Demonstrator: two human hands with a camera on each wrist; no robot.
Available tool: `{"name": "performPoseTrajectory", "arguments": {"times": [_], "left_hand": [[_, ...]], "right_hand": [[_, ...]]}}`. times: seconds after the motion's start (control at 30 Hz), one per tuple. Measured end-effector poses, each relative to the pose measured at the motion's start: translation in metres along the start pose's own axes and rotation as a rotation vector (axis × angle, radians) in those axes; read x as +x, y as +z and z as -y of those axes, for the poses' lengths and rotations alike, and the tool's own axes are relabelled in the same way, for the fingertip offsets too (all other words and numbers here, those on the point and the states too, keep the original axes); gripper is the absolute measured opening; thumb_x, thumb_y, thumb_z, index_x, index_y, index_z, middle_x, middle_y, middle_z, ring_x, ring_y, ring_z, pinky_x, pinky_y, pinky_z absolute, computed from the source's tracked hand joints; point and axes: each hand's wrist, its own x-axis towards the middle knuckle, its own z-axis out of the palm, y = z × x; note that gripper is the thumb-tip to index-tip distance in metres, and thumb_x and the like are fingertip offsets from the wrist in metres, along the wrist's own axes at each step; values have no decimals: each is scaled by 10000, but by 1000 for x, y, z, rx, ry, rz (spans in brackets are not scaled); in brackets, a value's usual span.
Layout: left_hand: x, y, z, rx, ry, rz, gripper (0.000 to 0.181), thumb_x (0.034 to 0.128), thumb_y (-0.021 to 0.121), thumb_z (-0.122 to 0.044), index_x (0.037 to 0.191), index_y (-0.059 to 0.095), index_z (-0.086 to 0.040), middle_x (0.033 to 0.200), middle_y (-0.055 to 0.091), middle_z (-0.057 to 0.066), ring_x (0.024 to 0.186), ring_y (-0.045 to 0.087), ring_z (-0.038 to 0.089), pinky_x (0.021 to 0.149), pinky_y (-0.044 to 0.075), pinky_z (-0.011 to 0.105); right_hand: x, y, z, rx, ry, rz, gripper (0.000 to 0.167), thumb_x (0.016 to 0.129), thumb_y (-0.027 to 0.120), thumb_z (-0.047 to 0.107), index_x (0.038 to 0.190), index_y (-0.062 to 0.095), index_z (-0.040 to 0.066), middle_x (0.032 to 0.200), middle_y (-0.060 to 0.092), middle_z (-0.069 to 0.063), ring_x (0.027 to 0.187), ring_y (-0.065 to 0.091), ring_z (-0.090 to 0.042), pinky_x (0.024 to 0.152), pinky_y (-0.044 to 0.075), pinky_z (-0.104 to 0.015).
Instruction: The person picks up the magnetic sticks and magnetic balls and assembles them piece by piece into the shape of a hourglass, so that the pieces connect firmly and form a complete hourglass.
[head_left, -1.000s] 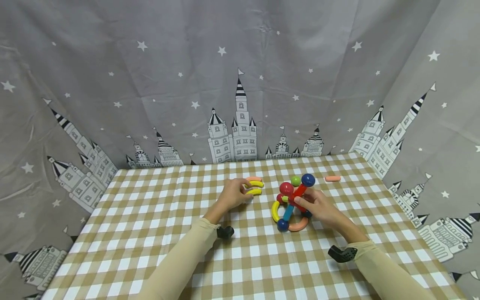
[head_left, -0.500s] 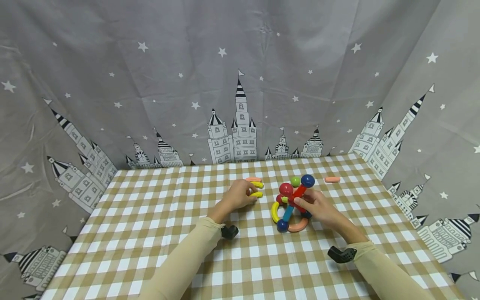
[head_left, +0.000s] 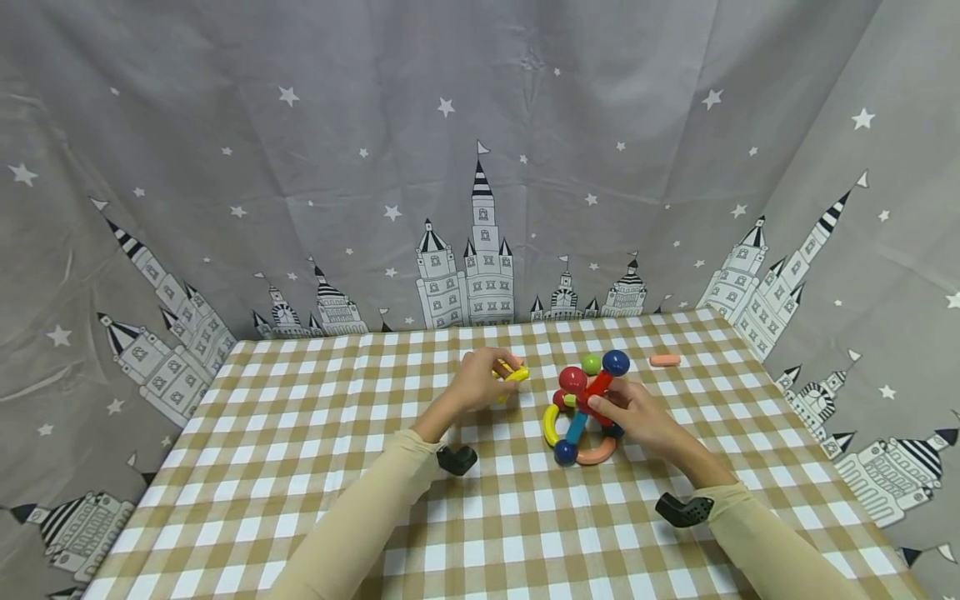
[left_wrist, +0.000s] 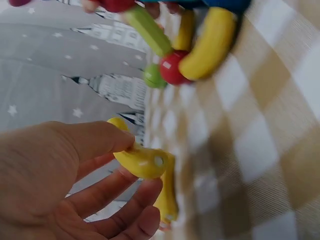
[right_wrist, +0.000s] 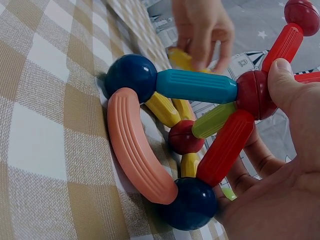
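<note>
My left hand (head_left: 480, 379) pinches a yellow curved magnetic stick (left_wrist: 142, 162) between thumb and fingers. Below it in the left wrist view lies another yellow stick (left_wrist: 168, 192), partly hidden by the fingers. My right hand (head_left: 637, 417) holds a frame built of magnetic sticks and balls, its thumb on a red ball (right_wrist: 255, 94). From that ball run a teal stick (right_wrist: 197, 86), red sticks and a lime stick (right_wrist: 215, 120). The frame's base has dark blue balls (right_wrist: 131, 77), a peach curved stick (right_wrist: 137, 147) and yellow curved sticks (head_left: 551, 425).
A green ball (head_left: 592, 363) sits just behind the frame. Farther right lies a short peach stick (head_left: 664, 361), and another peach piece (head_left: 516, 362) shows behind the left hand. A checked cloth (head_left: 300, 433) covers the table, with a grey castle-print curtain (head_left: 337, 167) behind.
My left hand reached over the nearer yellow stick, then moved slightly away from me and now has a yellow stick in its fingers. The right hand and the frame have stayed almost still.
</note>
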Motion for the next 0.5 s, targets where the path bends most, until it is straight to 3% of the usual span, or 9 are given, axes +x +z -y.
{"name": "performPoseTrajectory", "arguments": {"times": [0.27,0.5], "left_hand": [[1,-16,-31,-152,83,9,283,871,821,-84,1146,753,-94,1020,758,93,909,726,200,725,557,285],[-1,-20,-57,-385,42,94,340,917,777,-86,1251,719,-115,976,746,95,786,716,204,670,609,392]], "right_hand": [[0,0,2,8,26,-2,576,1014,646,407,1439,533,35,1388,620,-177,1238,598,-347,1095,422,-582],[0,-2,3,-3,5,18,531,1025,637,377,1423,539,39,1364,626,-179,1182,606,-328,1080,439,-569]]}}
